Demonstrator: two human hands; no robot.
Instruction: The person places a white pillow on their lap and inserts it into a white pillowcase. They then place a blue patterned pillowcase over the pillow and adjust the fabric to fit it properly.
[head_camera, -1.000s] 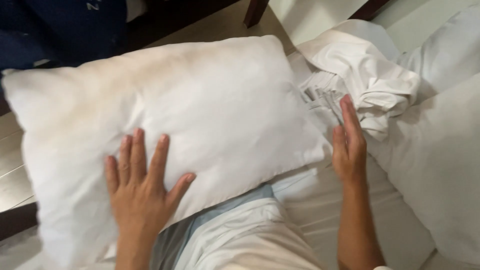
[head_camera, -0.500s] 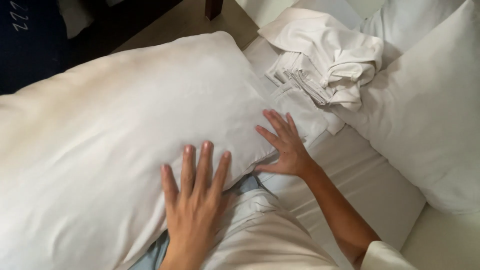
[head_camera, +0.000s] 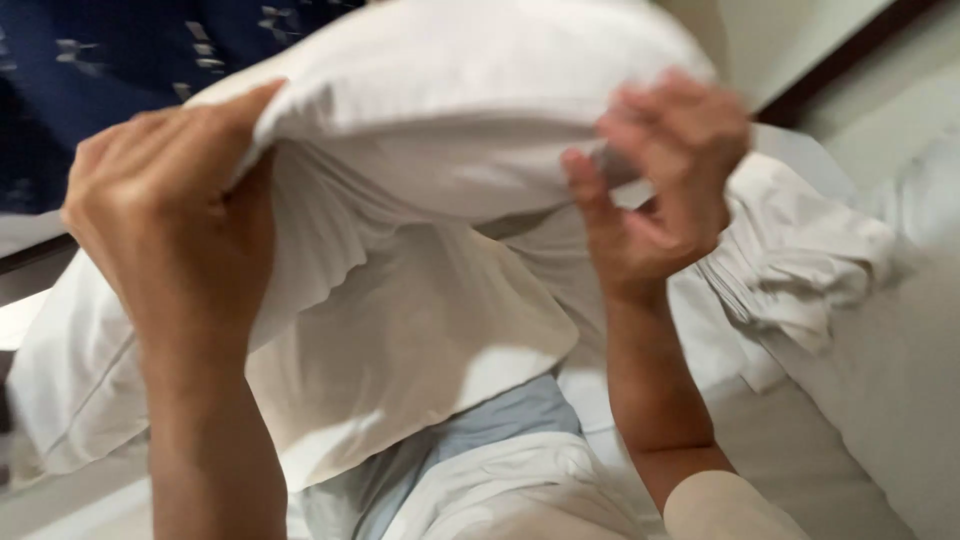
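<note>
Two hands up | left hand fingers clamped on pillow | right hand fingers curled gripping pillow's edge | pillow raised above bed | crumpled sheets beside pillow

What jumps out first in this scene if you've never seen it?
A big white pillow fills the top of the view, lifted in both hands: the left hand grips its edge at left, the right hand clutches it at right. Its loose pillowcase hangs below, and crumpled white linen lies on the bed at right.
</note>
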